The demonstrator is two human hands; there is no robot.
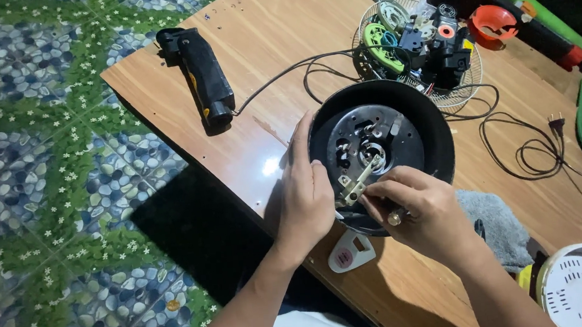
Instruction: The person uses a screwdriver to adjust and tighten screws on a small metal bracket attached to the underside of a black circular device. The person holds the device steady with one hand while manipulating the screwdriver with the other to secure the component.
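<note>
- Round black appliance base (433, 140), underside up, sits on the wooden worktop (276, 41) near its front edge.
- Left hand (310, 196) curled around the base's left rim, fingers closed on it.
- Right hand (420, 209) pinches a small pale metal bracket (355, 187) between thumb and fingers, over the base's inner metal plate (371, 137).
- Black power tool (203, 74) lies to the left on the worktop, cord trailing toward the base.
- Wire fan grille (466, 83) behind the base holds loose parts: green, black, orange.
- Grey cloth (496, 221) lies just right of the right hand; white vented housing (579, 287) at the lower right corner.
- Small white-and-red piece (348, 251) under the hands at the worktop edge.
</note>
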